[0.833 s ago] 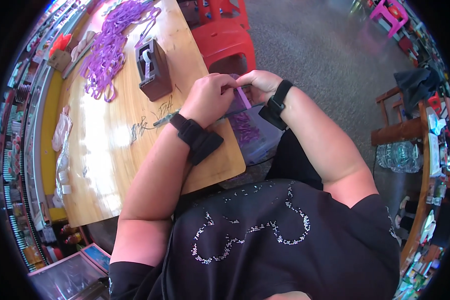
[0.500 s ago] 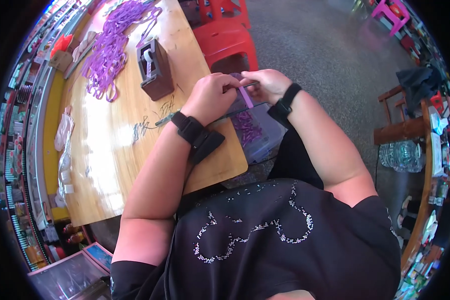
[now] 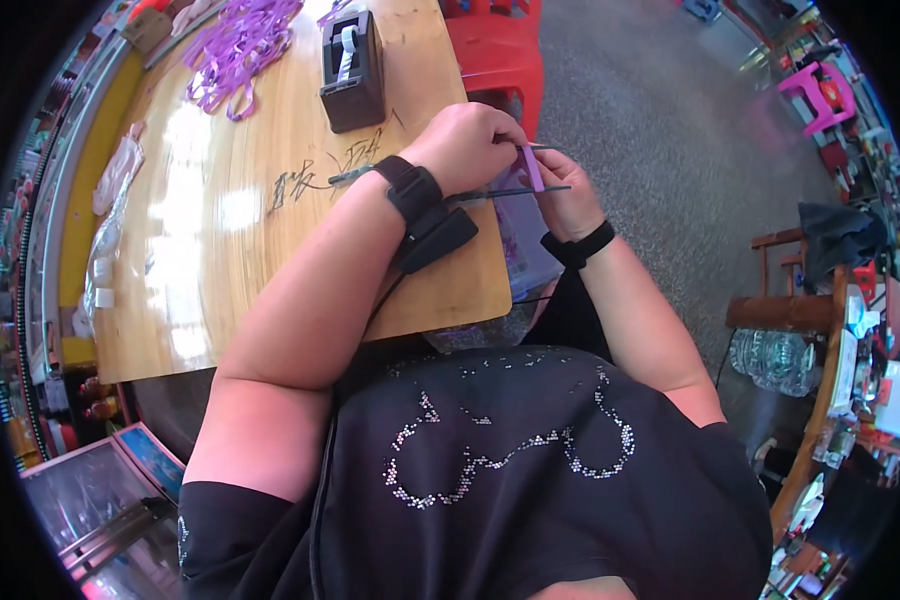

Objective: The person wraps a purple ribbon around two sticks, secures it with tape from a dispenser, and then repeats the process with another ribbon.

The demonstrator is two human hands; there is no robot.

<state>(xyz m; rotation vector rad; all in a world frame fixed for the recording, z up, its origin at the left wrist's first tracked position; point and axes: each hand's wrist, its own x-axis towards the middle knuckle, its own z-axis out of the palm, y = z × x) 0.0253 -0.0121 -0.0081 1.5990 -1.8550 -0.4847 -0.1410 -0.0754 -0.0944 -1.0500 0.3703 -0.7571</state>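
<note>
A short strip of purple ribbon [image 3: 533,170] stretches across two thin dark rods [image 3: 560,188] just past the table's right edge. My left hand [image 3: 470,145] bends over the ribbon's upper end, its fingers closed and pinching there. From the other side, my right hand [image 3: 568,200] has its fingers bent around the ribbon and the rods, partly hidden behind them. Below the hands, a clear plastic bin [image 3: 535,245] with purple strips in it shows in part. A green slender piece [image 3: 350,177] lies on the table by my left wrist.
The wooden table [image 3: 410,300] carries a black tape dispenser [image 3: 353,85] and a heap of purple ribbon [image 3: 235,50]. A red plastic chair [image 3: 495,60] stands beyond its right edge. Farther right are a pink stool [image 3: 818,97] and a wooden chair [image 3: 785,312]. Shelves line the left.
The view has shifted, so the table sits differently in it. Both hands stay at the ribbon and rods; the right hand has turned more upright beneath the ribbon.
</note>
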